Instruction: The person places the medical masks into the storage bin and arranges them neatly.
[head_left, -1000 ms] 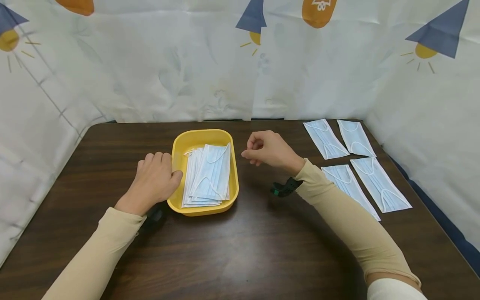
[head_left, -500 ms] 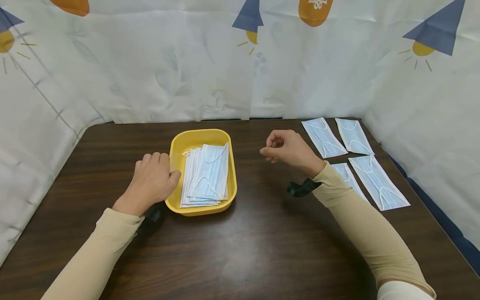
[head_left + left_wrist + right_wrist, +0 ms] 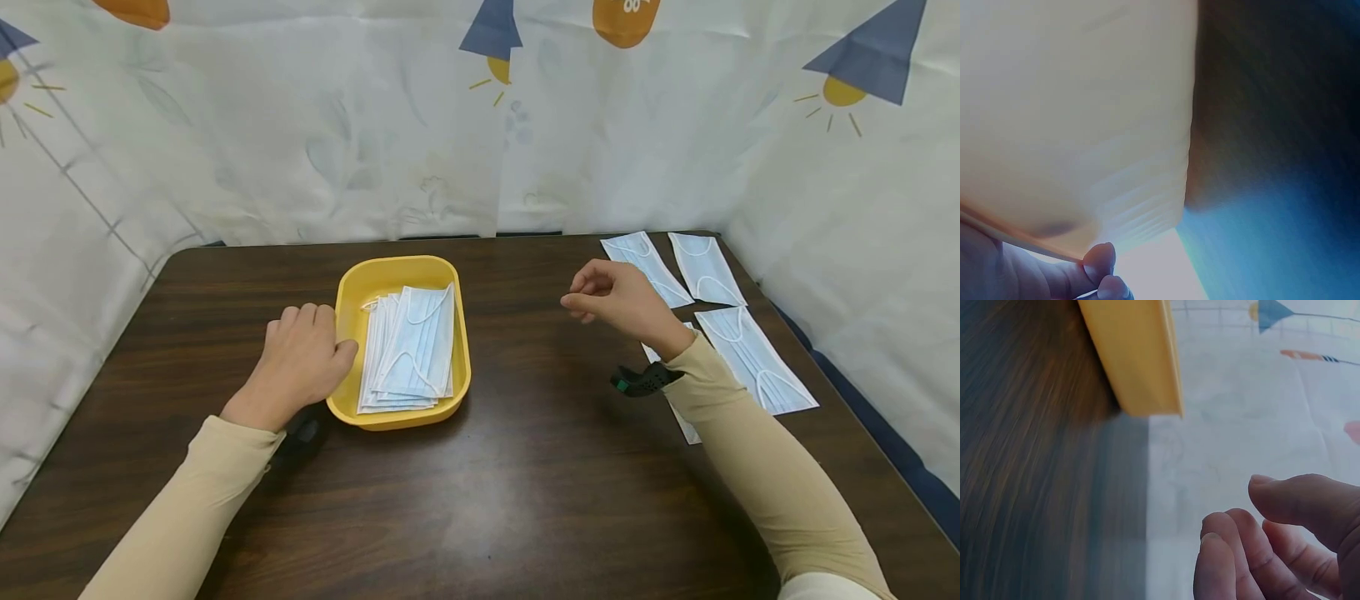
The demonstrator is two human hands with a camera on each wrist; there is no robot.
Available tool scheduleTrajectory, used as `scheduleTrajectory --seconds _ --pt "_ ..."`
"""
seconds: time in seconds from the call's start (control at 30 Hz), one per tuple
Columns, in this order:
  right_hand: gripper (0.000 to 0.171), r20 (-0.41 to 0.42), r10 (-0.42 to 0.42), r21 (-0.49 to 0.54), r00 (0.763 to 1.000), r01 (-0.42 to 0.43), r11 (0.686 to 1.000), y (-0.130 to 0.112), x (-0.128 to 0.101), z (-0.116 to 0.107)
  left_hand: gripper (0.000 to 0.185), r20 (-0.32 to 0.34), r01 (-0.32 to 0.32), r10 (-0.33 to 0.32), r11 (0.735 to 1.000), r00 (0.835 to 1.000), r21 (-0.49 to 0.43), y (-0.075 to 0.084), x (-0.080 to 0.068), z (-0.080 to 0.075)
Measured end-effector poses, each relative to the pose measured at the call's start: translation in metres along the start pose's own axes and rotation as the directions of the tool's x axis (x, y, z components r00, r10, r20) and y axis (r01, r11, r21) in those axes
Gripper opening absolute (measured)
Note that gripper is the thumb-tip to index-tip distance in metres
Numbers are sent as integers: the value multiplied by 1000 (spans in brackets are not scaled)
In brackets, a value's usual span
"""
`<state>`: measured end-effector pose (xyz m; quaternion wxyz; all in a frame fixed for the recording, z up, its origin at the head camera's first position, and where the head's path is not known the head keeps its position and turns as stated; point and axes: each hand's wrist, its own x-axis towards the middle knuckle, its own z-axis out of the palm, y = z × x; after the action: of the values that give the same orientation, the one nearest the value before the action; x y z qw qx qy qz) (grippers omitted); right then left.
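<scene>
My left hand (image 3: pixel 296 362) grips the left rim of a yellow plastic basin (image 3: pixel 378 275); in the left wrist view its fingertips (image 3: pixel 1099 261) curl at the rim. Inside the basin lies a fanned stack of pale blue face masks (image 3: pixel 412 342) with white ear loops. To the right, above the table, my right hand (image 3: pixel 626 300) hangs with loosely bent fingers and holds nothing. The right wrist view shows a gap between its thumb (image 3: pixel 1304 497) and the other fingers. Beyond this hand, single masks (image 3: pixel 753 354) lie flat; the hand and forearm partly cover some of them.
The dark wooden table (image 3: pixel 480 500) carries everything. Several masks lie spread at its right side, among them one at the far right corner (image 3: pixel 705 265). A white patterned sheet (image 3: pixel 375 150) hangs behind the table and along both sides. A black wristband (image 3: pixel 637 381) sits under the right wrist.
My right hand has moved right, away from the basin and towards the masks on the right, with nothing in it. The left hand has stayed at the basin's rim.
</scene>
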<state>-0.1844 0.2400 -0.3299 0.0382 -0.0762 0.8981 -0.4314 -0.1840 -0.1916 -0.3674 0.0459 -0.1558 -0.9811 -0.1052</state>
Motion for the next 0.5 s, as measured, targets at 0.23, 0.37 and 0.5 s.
scheduleTrajectory --seconds 0.23,0.37,0.5 --pt "29 -47 51 -14 998 -51 999 16 -10 -12 27 9 6 -6 1000 1000 4 0 0 -1" --pt "26 -81 54 -8 995 -55 998 25 -16 -20 27 11 5 -5 1000 1000 2 0 1 -1" --pt "29 -102 69 -9 992 -70 998 35 -25 -28 27 14 6 -6 1000 1000 1 0 1 -1"
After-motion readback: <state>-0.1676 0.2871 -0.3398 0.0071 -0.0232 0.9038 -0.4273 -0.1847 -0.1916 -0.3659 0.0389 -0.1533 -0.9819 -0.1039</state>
